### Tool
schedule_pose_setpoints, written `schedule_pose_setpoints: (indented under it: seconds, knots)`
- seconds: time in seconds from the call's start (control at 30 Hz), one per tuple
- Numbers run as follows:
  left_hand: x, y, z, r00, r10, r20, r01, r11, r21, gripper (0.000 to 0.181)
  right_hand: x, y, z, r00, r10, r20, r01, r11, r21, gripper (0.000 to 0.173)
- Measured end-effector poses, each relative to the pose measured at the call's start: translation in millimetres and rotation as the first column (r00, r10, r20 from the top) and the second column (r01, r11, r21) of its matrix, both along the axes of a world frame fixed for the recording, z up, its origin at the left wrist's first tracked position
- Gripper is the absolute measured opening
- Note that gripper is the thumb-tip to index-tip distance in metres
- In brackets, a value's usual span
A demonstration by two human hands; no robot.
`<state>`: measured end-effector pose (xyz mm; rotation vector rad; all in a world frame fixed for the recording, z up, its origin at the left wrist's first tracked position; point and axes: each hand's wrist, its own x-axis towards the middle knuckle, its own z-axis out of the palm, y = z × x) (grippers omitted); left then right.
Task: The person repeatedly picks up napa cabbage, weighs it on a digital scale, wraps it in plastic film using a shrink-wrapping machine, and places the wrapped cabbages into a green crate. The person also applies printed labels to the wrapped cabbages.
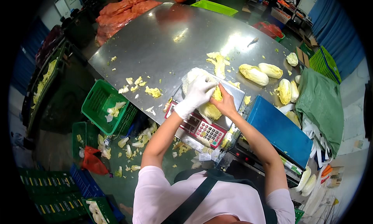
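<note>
Pale yellow napa cabbage, partly wrapped in clear plastic film or a bag, lies across the metal pan of a weighing scale. My left hand, in a white glove, grips it from the left with bent fingers. From the right my bare right hand holds it, thumb and fingers around its side. Both hands hide much of the cabbage and film. The scale's red keypad panel faces me, with leaf scraps on it. A torn yellow leaf lies just beyond the pan.
The steel table bears leaf scraps, several whole napa cabbages and a knife-like tool. A blue-topped machine stands close at right, beside a green sack. Green crate adjoins the left edge; orange mesh sacks stand behind.
</note>
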<state>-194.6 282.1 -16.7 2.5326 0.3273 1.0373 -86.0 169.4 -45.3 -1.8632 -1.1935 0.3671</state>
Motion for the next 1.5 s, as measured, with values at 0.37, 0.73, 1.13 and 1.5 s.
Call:
schedule_pose_setpoints:
  seconds: [0.37, 0.73, 1.13, 1.5]
  knots:
    - [-29, -29, -62, 0.899, 0.436, 0.043, -0.348, 0.770, -0.534, 0.050, 52, 11, -29, 0.961, 0.075, -0.266, -0.113, 0.985, -0.129, 0.085]
    - [-19, -53, -50, 0.850, 0.526, -0.021, -0.264, 0.392, -0.881, 0.086, 82, 29, -1, 0.974, 0.082, -0.212, -0.128, 0.968, -0.217, 0.088]
    - [15, -84, -31, 0.943, 0.319, 0.091, -0.060, 0.434, -0.899, 0.095, 71, -27, 19, 0.950, -0.055, -0.307, 0.074, 0.996, 0.051, 0.069]
    - [114, -257, -5, 0.974, -0.129, 0.184, 0.184, -0.009, -0.983, 0.086, 163, -226, 89, 0.967, -0.149, -0.206, 0.145, 0.989, -0.036, 0.052]
